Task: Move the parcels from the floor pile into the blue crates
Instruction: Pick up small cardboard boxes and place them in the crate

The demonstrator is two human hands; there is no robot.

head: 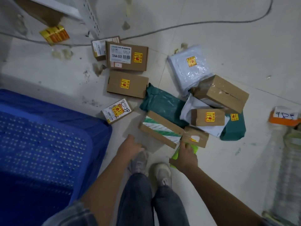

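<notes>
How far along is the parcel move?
Done: nothing visible; the blue crate shows a bare perforated floor. In hand: the right hand is on a bright green parcel by the feet; grip unclear. The left hand is empty. Left: the whole floor pile, including the labelled cardboard box, white mailer and dark green mailer.

Both bare forearms reach down and forward. The left hand hangs with fingers loosely curled, holding nothing. The right hand has its fingers bent downward.
</notes>
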